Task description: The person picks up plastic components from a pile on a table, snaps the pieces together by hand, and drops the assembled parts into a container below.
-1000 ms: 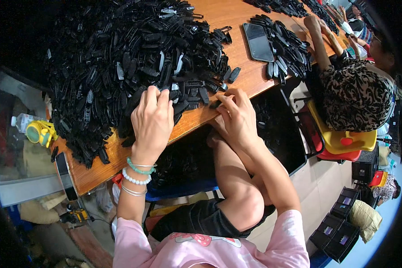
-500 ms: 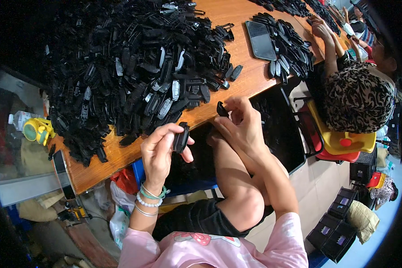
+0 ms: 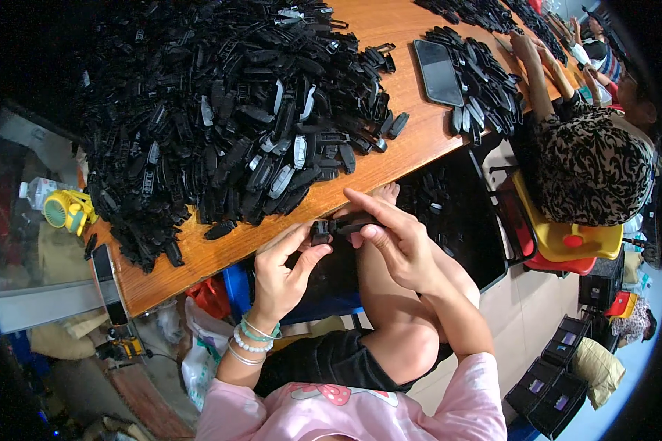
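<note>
My left hand (image 3: 281, 275), with bracelets at its wrist, pinches a small black plastic part (image 3: 320, 232) between thumb and fingers. Against it, my right hand (image 3: 404, 250) holds a second, elongated black plastic part (image 3: 354, 222) between thumb and fingers. The two parts meet end to end, and I cannot make out whether they are joined. Both hands are over my lap, just off the table's near edge. Beyond them lies a large heap of similar black plastic parts (image 3: 220, 125).
A phone (image 3: 438, 72) lies beside a smaller pile of black parts (image 3: 485, 88) on the wooden table (image 3: 375, 165). Another phone (image 3: 109, 283) and a yellow fan (image 3: 68, 212) are at the left. A co-worker (image 3: 595, 162) sits at right, near black crates (image 3: 548, 393).
My hands have come together, bringing the two black parts into contact. The left hand has moved right and turned; the right has lowered with its fingers stretched further out.
</note>
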Motion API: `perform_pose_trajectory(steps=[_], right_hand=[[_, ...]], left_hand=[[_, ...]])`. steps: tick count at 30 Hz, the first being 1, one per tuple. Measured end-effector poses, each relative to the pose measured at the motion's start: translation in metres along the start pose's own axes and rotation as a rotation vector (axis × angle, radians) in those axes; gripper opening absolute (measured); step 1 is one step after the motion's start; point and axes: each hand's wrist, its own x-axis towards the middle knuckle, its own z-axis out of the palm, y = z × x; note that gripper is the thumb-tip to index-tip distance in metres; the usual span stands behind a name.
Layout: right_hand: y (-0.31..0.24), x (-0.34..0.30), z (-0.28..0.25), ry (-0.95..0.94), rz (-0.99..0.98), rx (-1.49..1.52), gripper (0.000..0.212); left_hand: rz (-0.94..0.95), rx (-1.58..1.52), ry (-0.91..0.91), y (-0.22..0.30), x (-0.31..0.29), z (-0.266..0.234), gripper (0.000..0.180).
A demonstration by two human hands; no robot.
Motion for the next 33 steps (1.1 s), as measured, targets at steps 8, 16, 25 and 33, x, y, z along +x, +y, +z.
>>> perform_pose_trajectory(steps=[8, 16, 25, 33], right_hand=[[0.001, 0.002, 0.008, -0.079, -0.148, -0.284, 0.041], [0.018, -0.006, 0.022, -0.032, -0.274, -0.496, 0.044], [0.014, -0.002, 0.022, 0.106, -0.095, -0.080, 0.030], [0.009, 0.003, 0.007, -0.037, 0.099, -0.049, 0.021]], left_hand=[[0.158, 0.186, 0.055, 0.012, 0.001, -0.006, 0.027], [0.073, 0.202, 0.015, 0.020, 0.005, -0.004, 0.026], [-0.166, -0.334, 0.013, 0.011, 0.006, -0.002, 0.028], [-0.058, -0.189, -0.072, 0.004, 0.006, -0.009, 0.033]])
